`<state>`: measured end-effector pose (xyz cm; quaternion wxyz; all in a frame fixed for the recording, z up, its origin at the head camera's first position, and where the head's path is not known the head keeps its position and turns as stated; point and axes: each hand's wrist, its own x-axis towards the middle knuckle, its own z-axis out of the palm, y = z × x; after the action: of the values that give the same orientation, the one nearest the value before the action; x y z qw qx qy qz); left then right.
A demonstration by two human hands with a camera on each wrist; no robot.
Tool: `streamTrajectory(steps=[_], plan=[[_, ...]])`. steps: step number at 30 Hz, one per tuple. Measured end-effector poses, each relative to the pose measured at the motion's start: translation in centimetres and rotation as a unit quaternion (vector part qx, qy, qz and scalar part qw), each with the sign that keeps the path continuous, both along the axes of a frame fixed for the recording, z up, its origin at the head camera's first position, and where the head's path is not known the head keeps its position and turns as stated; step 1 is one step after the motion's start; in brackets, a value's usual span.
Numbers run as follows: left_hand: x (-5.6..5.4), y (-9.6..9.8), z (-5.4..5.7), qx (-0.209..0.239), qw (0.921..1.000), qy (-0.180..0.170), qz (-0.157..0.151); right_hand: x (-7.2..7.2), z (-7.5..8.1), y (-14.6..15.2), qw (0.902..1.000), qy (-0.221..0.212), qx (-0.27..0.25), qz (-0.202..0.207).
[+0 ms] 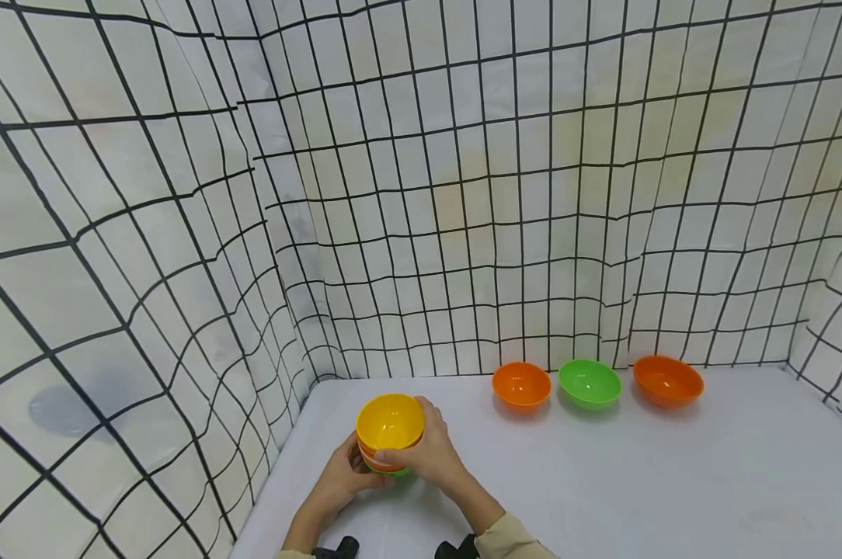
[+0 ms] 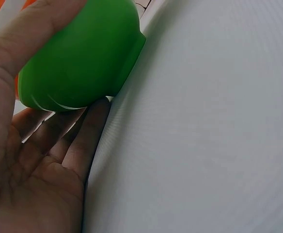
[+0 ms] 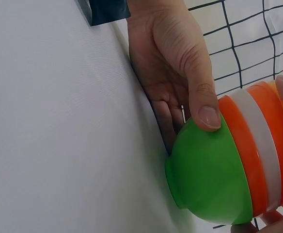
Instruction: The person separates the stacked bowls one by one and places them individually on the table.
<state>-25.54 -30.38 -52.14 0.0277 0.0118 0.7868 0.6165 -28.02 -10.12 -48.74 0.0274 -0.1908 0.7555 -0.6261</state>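
Observation:
A stack of nested bowls stands upright near the left end of the white table. On top is a yellow bowl (image 1: 391, 423); below it come an orange bowl (image 3: 273, 131), a white bowl (image 3: 258, 133), another orange bowl (image 3: 243, 153) and, lowest, a green bowl (image 3: 209, 170). My left hand (image 1: 344, 477) grips the stack low down, its thumb on the green bowl's side and fingers round the other side. Higher up, my right hand (image 1: 431, 450) holds the stack around the yellow and upper orange bowls, fingers at the far side of the rim, thumb in front.
Along the table's back edge stand an orange bowl (image 1: 522, 387), a green bowl (image 1: 590, 384) and a larger orange bowl (image 1: 668, 381), side by side. White walls with a black grid (image 1: 484, 202) rise behind and to the left of the table (image 1: 603, 481).

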Motion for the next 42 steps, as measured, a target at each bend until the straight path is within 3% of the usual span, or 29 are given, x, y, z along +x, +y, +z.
streamTrajectory(steps=[9, 25, 35, 42], plan=[[0.0, 0.1, 0.0, -0.013, 0.9999, 0.007, 0.007, -0.3, 0.9, 0.8, 0.9999, -0.003, 0.011, -0.011], [0.0, 0.2, 0.1, -0.017, 0.9998, 0.003, 0.014, -1.1, 3.1, 4.2, 0.9998, -0.005, -0.017, 0.011], [0.2, -0.2, -0.1, -0.002, 0.9997, 0.005, 0.023, -1.5, 5.3, 6.7, 0.9995, -0.009, 0.005, -0.031], [-0.1, 0.0, -0.2, 0.002, 0.9999, 0.005, 0.015, -1.9, 6.2, 11.0, 0.9985, -0.013, 0.019, -0.050]])
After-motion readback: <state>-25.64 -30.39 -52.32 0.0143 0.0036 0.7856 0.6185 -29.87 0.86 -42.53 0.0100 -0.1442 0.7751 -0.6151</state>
